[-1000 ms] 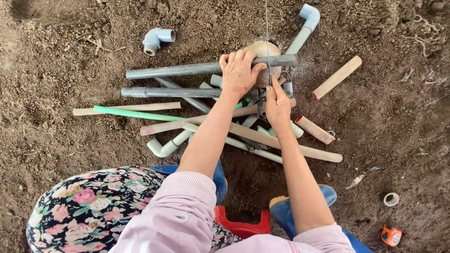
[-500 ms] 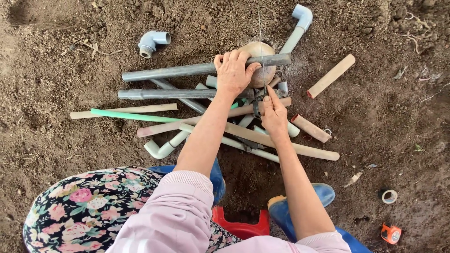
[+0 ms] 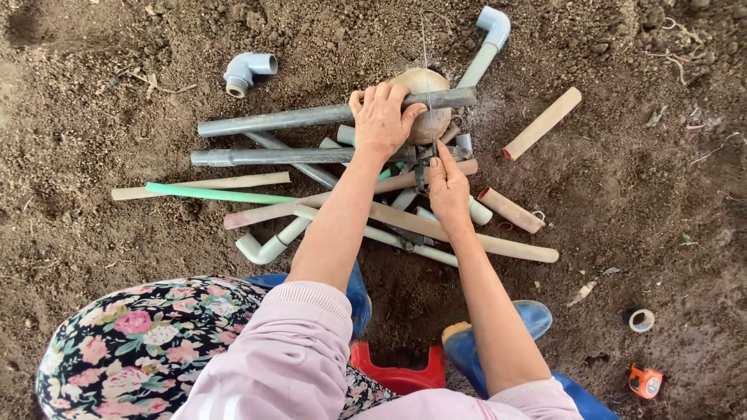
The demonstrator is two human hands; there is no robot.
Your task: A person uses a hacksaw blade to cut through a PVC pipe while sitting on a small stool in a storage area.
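A heap of grey, beige and green pipes point(image 3: 311, 155) lies on bare soil in front of me. My left hand point(image 3: 381, 120) is laid over a long grey pipe point(image 3: 272, 120) and a tan round pot point(image 3: 426, 97) at the top of the heap, gripping them. My right hand point(image 3: 447, 187) sits just below, its fingers pinched on a thin wire point(image 3: 426, 62) that runs straight up past the pot. A dark band or strap lies among the pipes under this hand.
A loose grey elbow fitting point(image 3: 247, 71) lies upper left, and an elbowed pipe point(image 3: 486, 43) upper right. A tape roll point(image 3: 641, 320) and an orange tape measure point(image 3: 645, 381) lie lower right. A red stool point(image 3: 397, 373) and my blue boots point(image 3: 506, 330) are below me.
My right hand has slid down and back from the pot toward me along the pipes. My left hand has kept its hold on top of the heap.
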